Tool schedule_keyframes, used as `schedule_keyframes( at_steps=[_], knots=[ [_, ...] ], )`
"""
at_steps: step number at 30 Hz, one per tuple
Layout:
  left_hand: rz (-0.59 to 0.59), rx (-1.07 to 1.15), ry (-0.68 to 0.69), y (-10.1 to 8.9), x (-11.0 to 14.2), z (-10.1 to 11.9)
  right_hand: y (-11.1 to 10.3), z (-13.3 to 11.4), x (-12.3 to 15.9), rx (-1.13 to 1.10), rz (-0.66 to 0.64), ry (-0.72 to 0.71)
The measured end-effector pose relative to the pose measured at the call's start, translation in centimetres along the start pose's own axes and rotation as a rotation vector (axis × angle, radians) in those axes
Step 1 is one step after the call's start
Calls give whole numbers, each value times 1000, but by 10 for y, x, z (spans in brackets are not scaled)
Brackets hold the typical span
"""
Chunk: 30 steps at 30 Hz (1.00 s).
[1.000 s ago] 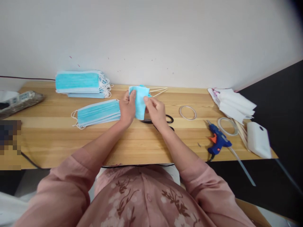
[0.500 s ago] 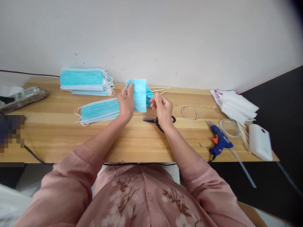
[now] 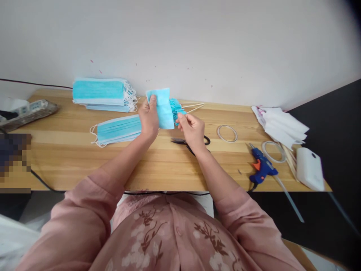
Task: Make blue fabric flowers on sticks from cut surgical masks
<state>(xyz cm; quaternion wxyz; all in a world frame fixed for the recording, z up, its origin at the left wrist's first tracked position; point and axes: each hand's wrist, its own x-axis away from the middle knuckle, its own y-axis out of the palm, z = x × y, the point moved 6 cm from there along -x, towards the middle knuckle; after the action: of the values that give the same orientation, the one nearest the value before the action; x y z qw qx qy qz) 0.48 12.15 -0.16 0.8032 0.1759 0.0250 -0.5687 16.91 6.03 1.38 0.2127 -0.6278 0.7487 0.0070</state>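
Observation:
My left hand (image 3: 149,116) grips a light-blue piece of face-mask fabric (image 3: 165,111) by its left side, thumb on top. The piece is held up and creased across the middle. To its right, my right hand (image 3: 194,130) is closed in a pinch, thumb against fingers; what lies between the fingertips, if anything, is too small to make out. Just behind those fingertips are blue ruffled pieces (image 3: 175,106) beside thin wooden sticks (image 3: 193,104), partly hidden. Black-handled scissors (image 3: 178,141) lie on the table, partly covered by my right hand.
Blue face masks (image 3: 118,130) lie left of my hands, and a taller mask stack (image 3: 97,91) stands against the wall. On the right are a tape ring (image 3: 227,133), a blue glue gun (image 3: 261,165), another ring (image 3: 273,151), white sheets (image 3: 284,124) and a white box (image 3: 310,169). A power strip (image 3: 34,109) lies left.
The fabric piece and my left hand have shifted slightly left and tilted. My right hand has moved little and stays pinched. More of the blue ruffled pieces shows between the hands.

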Motion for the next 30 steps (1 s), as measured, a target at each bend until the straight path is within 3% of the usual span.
schedule_keyframes(
  at_steps=[4,9,12,15,20,23,26,30],
  knots=[
    [99,47,-47,-5,-2,4,5,2,-1,-35,-97,5],
    [94,50,-40,-2,3,11,22,-1,6,163,-220,-84],
    [89,54,-28,-5,-2,13,22,-7,6,247,-257,-101],
    [133,59,22,-12,-12,17,8,-21,3,394,-365,-125],
    [120,92,-38,-14,-16,17,-41,-35,11,785,-488,-191],
    [117,125,-70,-11,-13,16,-61,-21,31,972,-575,-191],
    [117,129,-51,-9,-9,17,-63,-2,54,961,-639,-237],
    [126,136,-39,-9,-10,16,-63,11,66,915,-590,-252]
  ],
)
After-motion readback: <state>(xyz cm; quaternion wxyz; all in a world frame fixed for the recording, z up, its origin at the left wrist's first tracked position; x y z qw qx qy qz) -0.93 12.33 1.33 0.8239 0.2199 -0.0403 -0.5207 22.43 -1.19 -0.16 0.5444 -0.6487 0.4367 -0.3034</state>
